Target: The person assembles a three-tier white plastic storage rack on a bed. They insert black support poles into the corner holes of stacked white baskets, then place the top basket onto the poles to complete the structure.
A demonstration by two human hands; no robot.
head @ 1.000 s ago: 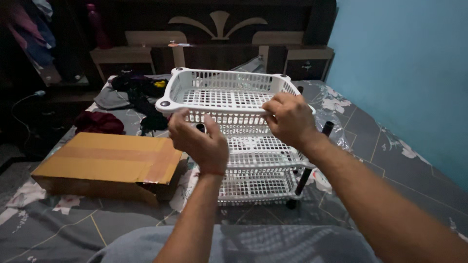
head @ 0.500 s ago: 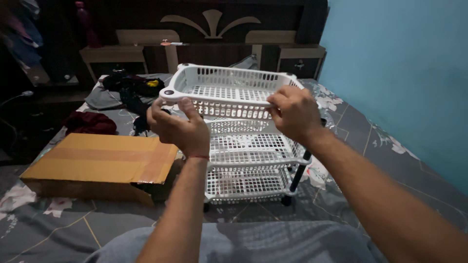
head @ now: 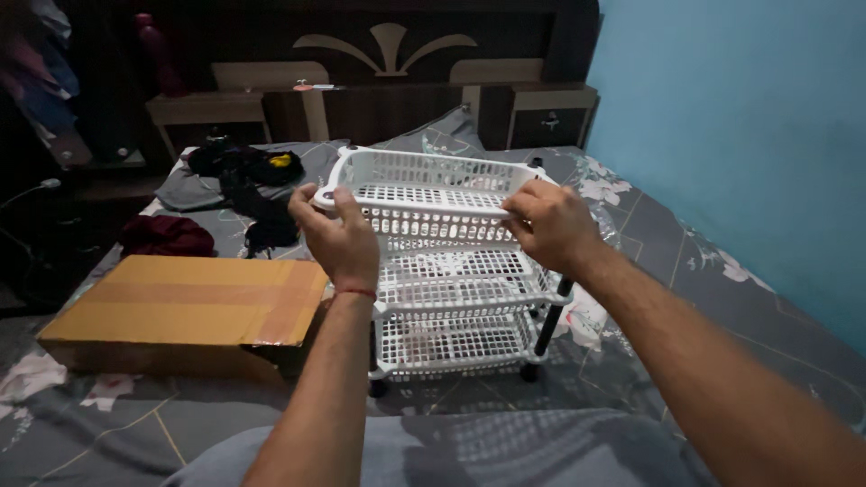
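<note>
**Top basket lowered onto the rack**

Nearest the camera lies a grey fabric-covered lap, then the grey patterned bedsheet (head: 704,298). Both forearms reach forward. The left hand (head: 338,239) is clamped on the near left corner of the white perforated plastic basket tray (head: 424,185), and the right hand (head: 552,225) grips its near right rim. Compared with a second ago, this tray sits lower and closer over the two-tier white lattice plastic rack (head: 460,307) with black posts, which stands on the bed; it looks nearly seated as a third tier. The plastic is rigid, slotted and glossy. To the left lies a flat brown taped cardboard box (head: 180,307). Farther back are dark crumpled clothes (head: 244,176) and a dark carved wooden headboard (head: 388,54).
</note>
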